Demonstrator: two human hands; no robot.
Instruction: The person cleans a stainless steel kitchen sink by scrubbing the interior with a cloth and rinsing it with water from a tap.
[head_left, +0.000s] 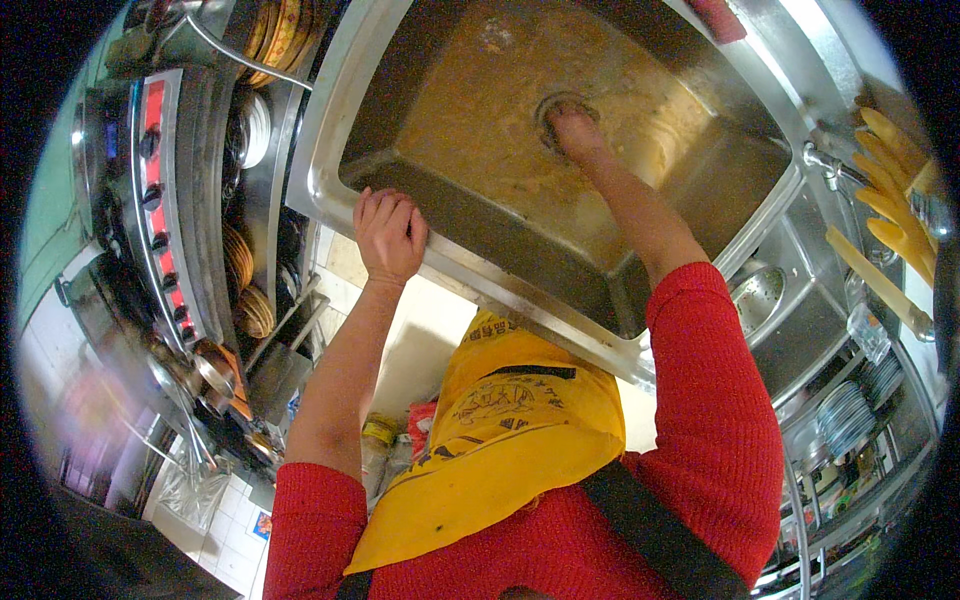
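Note:
A deep stainless-steel sink (465, 264) lies before me, its floor coated with a brownish film or shallow murky water. At its near left edge, my left hand (390, 229) grips the metal rim, fingers curled over it. My right hand (576, 132) reaches down to the sink floor, with its fingertips in or against the round drain (550, 112). Those fingertips are hidden, so whether they hold anything does not show. I wear red sleeves and a yellow apron (525, 420) bearing writing.
On the right are a second basin with a metal bowl (757, 292), a faucet (829, 161), yellow rubber gloves (892, 187) and stacked plates (846, 416). To the left stands an appliance with black knobs (154, 196) beside shelved dishes (255, 129). Jars (379, 435) sit below.

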